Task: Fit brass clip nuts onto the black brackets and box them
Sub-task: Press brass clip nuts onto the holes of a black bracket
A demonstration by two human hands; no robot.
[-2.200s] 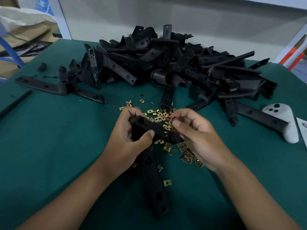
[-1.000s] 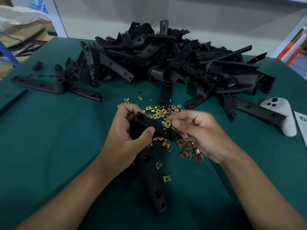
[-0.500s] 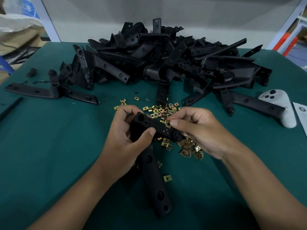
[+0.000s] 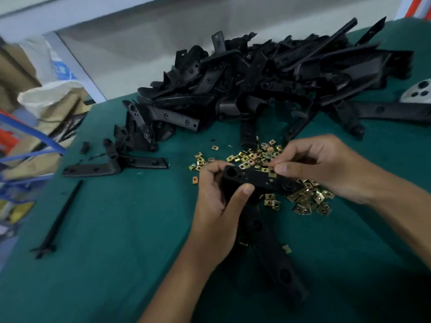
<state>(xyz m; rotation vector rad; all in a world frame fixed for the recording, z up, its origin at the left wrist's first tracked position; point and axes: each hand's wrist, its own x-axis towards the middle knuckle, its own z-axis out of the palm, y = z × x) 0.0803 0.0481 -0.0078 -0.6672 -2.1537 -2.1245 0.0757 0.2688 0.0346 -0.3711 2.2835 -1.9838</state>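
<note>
My left hand grips an L-shaped black bracket at its corner, thumb across the short arm; the long arm points down toward me. My right hand pinches a brass clip nut on the top edge of the short arm. Loose brass clip nuts lie scattered on the green table under and behind both hands. A big heap of black brackets fills the far side of the table.
One bracket lies apart at the left, with a thin black rod near the left edge. A white controller sits at the far right. Cardboard boxes and a white sack stand beyond the table's left edge.
The view has swung left and tilted, so the heap now sits to the right. Both hands keep the same hold on the bracket and the nut.
</note>
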